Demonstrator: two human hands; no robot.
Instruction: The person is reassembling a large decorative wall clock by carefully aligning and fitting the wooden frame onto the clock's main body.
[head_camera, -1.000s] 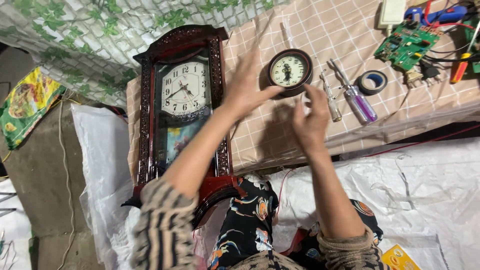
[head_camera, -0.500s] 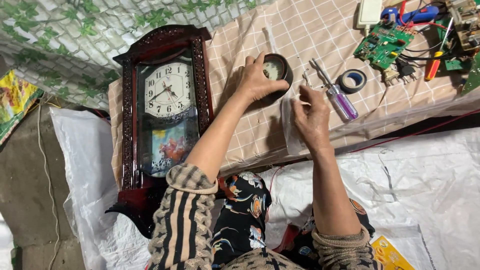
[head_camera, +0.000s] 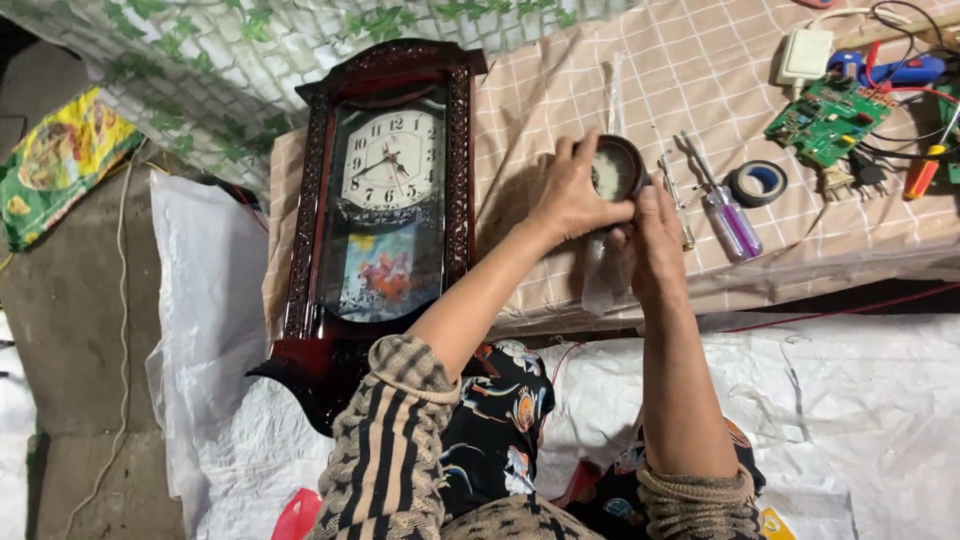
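Head view: both hands grip a small round clock over the checked counter, left hand cupping it, right hand beneath. Wall clock lies alongside, screwdriver untouched; the work looks mid-way.

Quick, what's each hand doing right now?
Left hand: closed on the small round clock.
Right hand: fingers at the clock's lower edge; grip cannot be told.
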